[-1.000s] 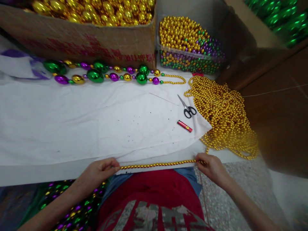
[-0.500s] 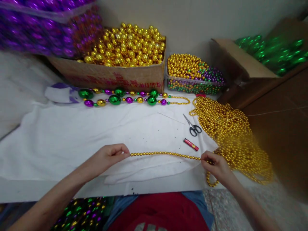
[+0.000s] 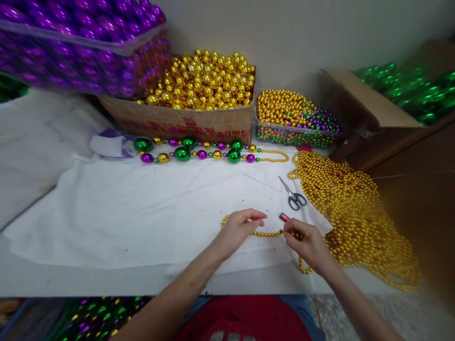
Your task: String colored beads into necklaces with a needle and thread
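Note:
A thin strand of small gold beads [image 3: 265, 233] sags in a loop on the white cloth [image 3: 124, 213] between my two hands. My left hand [image 3: 240, 228] pinches one part of the strand, with a short bit curling out at its left side. My right hand [image 3: 307, 244] pinches the strand close by, a hand's width to the right. From my right hand the strand runs down and right into a big heap of gold bead strands [image 3: 355, 213]. A red lighter [image 3: 284, 217] lies just behind my hands, partly hidden. Black-handled scissors [image 3: 294, 196] lie beyond it.
A finished necklace of large green, purple and gold beads [image 3: 199, 150] lies along the back of the cloth. Behind stand a cardboard box of gold balls [image 3: 185, 124], a bag of purple balls [image 3: 71, 42], a tub of mixed small beads [image 3: 295, 118] and a box of green balls [image 3: 408, 90].
My hands rose from the table's near edge onto the cloth, then came together; the strand, taut between them before, now hangs slack in a loop. My view tilted up.

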The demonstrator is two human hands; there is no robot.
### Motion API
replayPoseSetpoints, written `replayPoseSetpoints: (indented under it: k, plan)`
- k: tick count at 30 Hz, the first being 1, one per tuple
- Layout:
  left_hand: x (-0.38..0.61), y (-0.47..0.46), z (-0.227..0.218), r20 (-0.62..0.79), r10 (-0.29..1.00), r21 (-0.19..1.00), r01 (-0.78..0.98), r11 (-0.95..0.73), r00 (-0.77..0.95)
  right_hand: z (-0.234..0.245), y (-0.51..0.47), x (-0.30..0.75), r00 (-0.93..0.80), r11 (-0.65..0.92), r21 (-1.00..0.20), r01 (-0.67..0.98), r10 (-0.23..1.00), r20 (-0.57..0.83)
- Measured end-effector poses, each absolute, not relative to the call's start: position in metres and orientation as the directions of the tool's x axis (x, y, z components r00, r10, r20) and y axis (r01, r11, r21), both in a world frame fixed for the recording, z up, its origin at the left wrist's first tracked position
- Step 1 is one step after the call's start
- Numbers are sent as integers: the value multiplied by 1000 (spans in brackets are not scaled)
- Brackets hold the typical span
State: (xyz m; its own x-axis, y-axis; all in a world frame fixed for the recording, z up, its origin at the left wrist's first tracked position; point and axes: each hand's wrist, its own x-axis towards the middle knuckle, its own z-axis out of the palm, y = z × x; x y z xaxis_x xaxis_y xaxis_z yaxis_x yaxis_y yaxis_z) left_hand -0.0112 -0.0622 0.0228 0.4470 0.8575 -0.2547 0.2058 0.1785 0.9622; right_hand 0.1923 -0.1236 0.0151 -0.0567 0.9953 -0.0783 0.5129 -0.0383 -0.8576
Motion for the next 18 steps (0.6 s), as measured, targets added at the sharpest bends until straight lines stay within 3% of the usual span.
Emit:
replayPoseSetpoints:
  k: [4, 7, 10, 15, 18]
  plan:
    - [20, -72, 9, -159, 784, 984, 158, 79, 599, 26, -121, 182, -72, 36, -816, 577, 997, -7]
    - [20, -71, 6, -192, 717, 980, 170, 103, 670, 31, -122, 185, -106, 106, -719, 687, 993, 46]
    - [5, -64, 12, -271, 655, 949, 311, 58, 706, 33, -128, 191, -131, 130, -637, 760, 990, 45]
    - [-29, -54, 31, -278, 628, 811, 528, -252, 727, 37, -145, 203, -115, 139, -532, 836, 990, 78]
    - [-46, -50, 38, -298, 642, 772, 574, -274, 707, 40, -154, 211, -95, 136, -435, 890, 989, 114]
